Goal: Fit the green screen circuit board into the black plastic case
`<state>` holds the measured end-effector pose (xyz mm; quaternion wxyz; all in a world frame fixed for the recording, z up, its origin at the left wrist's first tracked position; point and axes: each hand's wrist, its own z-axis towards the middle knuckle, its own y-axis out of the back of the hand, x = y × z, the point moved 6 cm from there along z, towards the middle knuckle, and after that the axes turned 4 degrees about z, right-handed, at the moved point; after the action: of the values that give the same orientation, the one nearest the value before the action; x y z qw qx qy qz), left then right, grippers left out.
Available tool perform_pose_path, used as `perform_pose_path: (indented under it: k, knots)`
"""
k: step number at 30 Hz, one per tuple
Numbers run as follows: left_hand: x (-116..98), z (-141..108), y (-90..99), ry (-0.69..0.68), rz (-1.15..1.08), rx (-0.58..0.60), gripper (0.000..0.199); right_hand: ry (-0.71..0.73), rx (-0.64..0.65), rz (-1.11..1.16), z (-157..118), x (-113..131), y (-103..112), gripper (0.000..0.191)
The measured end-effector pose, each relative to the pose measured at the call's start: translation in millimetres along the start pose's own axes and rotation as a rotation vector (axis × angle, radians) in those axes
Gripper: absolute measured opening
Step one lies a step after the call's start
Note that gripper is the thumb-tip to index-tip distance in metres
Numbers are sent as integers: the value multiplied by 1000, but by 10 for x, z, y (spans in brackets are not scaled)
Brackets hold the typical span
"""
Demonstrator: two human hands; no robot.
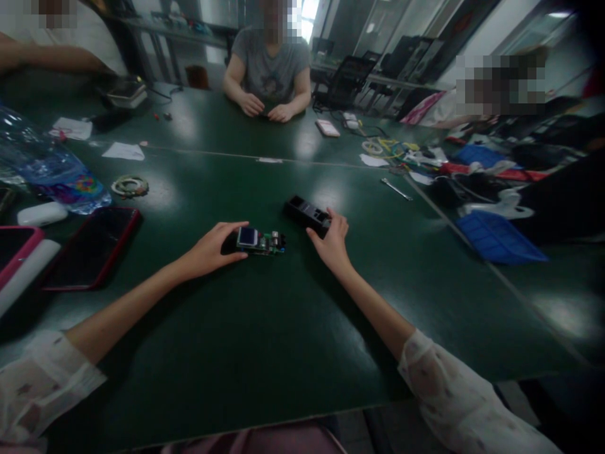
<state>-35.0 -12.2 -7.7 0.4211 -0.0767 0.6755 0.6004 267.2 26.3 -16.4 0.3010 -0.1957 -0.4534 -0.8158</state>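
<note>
My left hand (212,250) grips the left end of a green circuit board (265,242) between thumb and fingers. A small screen (247,236) sits on the board near my fingertips, and dark parts stick out at its right end. To the right, my right hand (331,236) is closed on the near end of a black plastic casing (305,211) with rectangular cut-outs. The casing lies tilted on the green table (265,334). A gap separates board and casing.
Left of my hands lie a phone with a red edge (97,246), a water bottle (57,164) and a ring-shaped coil (130,186). At the right are a wrench (396,189), tangled cables (397,151) and a blue tray (498,236). A person (269,75) sits opposite.
</note>
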Motion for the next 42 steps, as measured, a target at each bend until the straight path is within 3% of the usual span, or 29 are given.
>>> perform_pose_path:
  k: [10, 27, 42]
  knots:
    - [-8, 6, 11, -31, 10, -19, 68, 50, 40, -6, -23, 58, -15, 73]
    - [1, 4, 7, -32, 17, -16, 69, 14, 87, 24, -23, 79, -17, 70]
    - [8, -4, -1, -20, 6, -10, 69, 87, 118, 10, -12, 138, -20, 67]
